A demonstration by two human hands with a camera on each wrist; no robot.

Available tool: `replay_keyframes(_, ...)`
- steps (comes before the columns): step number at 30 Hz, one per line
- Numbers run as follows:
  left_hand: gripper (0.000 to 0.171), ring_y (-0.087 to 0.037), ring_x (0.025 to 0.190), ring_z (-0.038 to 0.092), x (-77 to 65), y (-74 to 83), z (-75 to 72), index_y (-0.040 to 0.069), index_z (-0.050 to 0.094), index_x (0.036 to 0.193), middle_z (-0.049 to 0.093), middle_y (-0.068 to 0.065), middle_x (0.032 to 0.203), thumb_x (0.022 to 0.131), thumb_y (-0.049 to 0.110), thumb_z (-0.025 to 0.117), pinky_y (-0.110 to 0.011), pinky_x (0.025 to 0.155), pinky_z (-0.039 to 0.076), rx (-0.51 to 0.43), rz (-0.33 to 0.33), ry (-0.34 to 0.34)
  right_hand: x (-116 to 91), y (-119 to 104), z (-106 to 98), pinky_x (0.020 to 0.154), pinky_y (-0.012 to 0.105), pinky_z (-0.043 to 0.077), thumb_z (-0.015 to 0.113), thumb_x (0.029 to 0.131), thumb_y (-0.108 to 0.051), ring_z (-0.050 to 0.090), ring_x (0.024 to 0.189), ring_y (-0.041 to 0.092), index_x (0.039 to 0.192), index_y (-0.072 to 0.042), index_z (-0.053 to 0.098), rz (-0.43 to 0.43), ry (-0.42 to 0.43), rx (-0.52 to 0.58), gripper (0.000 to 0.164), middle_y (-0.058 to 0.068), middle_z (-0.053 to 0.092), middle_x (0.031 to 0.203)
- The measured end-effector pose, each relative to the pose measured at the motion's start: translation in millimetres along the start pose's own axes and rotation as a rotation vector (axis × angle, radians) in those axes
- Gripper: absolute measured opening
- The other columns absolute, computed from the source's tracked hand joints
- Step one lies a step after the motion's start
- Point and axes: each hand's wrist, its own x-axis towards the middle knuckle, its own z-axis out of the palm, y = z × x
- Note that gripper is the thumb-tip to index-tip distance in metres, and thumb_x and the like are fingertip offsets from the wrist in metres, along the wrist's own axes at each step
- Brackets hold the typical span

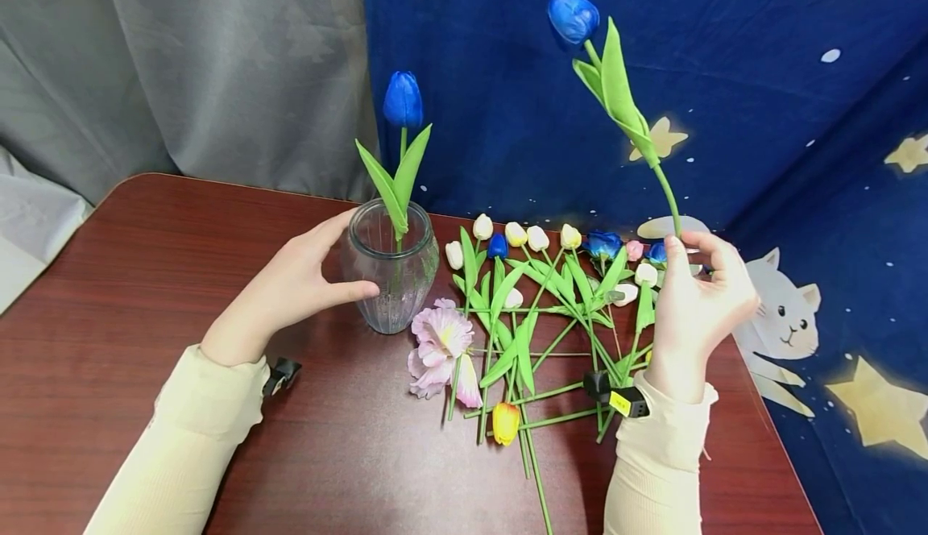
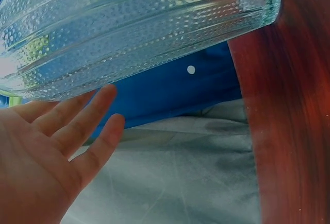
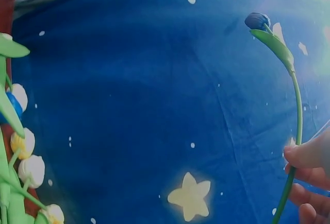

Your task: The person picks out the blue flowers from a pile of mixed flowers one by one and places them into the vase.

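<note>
A ribbed clear glass vase (image 1: 391,285) stands on the table with one blue tulip (image 1: 403,100) upright in it. My left hand (image 1: 300,277) holds the vase from its left side, thumb across the front and fingers toward the back. In the left wrist view, the outer fingers (image 2: 98,141) are spread below the textured glass (image 2: 139,38). Raised at the right, my right hand (image 1: 699,301) pinches the lower stem of another blue tulip (image 1: 573,18). That tulip leans left, its bloom high against the blue curtain. Its stem (image 3: 298,110) passes between thumb and fingers in the right wrist view.
White and yellowish tulips (image 1: 537,238), blue flowers and crossing green stems are piled right of the vase. A pink-purple flower (image 1: 441,342) and an orange-yellow tulip (image 1: 505,424) lie in front. Grey (image 1: 239,68) and starry blue (image 1: 725,76) curtains hang behind the brown table (image 1: 348,454).
</note>
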Motion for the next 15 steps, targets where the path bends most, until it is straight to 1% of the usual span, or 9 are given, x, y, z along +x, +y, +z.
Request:
replay_keyframes(2, 0.089, -0.025, 0.128, 0.043, 0.3, -0.5, -1.3, 0.015, 0.039, 0.146, 0.045, -0.004, 0.142, 0.073, 0.04, 0.083, -0.052, 0.103, 0.035, 0.003, 0.008, -0.002, -1.5, -3.0, 0.5, 0.057, 0.017, 0.038, 0.078, 0.08, -0.013, 0.058, 0.072, 0.006, 0.083, -0.009, 0.077, 0.007, -0.015, 0.037, 0.005, -0.001, 0.071, 0.083)
replay_keyframes(5, 0.086, -0.023, 0.126, 0.045, 0.2, -1.6, -3.9, 0.017, 0.041, 0.145, 0.047, -0.002, 0.141, 0.074, 0.04, 0.083, -0.05, 0.103, 0.036, 0.003, 0.017, -0.007, -4.0, -7.6, 1.1, 0.056, 0.017, 0.04, 0.078, 0.08, -0.014, 0.058, 0.071, 0.008, 0.084, -0.005, 0.076, 0.015, -0.041, 0.082, 0.01, 0.0, 0.07, 0.083)
replay_keyframes(9, 0.08, -0.023, 0.12, 0.05, -0.8, -1.8, -9.4, 0.017, 0.044, 0.143, 0.051, -0.002, 0.137, 0.076, 0.035, 0.082, -0.049, 0.101, 0.038, 0.004, 0.032, -0.004, -7.7, -13.7, 1.8, 0.057, 0.017, 0.043, 0.078, 0.081, -0.015, 0.059, 0.07, 0.011, 0.087, -0.002, 0.076, 0.01, -0.08, 0.124, 0.014, 0.001, 0.071, 0.082)
replay_keyframes(12, 0.071, -0.023, 0.117, 0.053, -2.3, -0.1, -14.7, 0.015, 0.05, 0.139, 0.055, -0.003, 0.132, 0.077, 0.03, 0.082, -0.049, 0.099, 0.04, 0.001, 0.047, 0.026, -10.9, -18.8, 3.0, 0.057, 0.018, 0.044, 0.078, 0.081, -0.013, 0.061, 0.069, 0.011, 0.088, -0.002, 0.076, 0.009, -0.108, 0.162, 0.013, 0.002, 0.071, 0.081)
replay_keyframes(15, 0.062, -0.024, 0.116, 0.053, -3.9, 2.0, -19.7, 0.014, 0.056, 0.134, 0.058, -0.003, 0.128, 0.078, 0.025, 0.081, -0.048, 0.097, 0.041, -0.003, 0.076, 0.082, -14.5, -23.9, 4.5, 0.057, 0.018, 0.045, 0.078, 0.08, -0.012, 0.062, 0.069, 0.011, 0.087, -0.001, 0.076, 0.003, -0.138, 0.194, 0.013, 0.005, 0.071, 0.081)
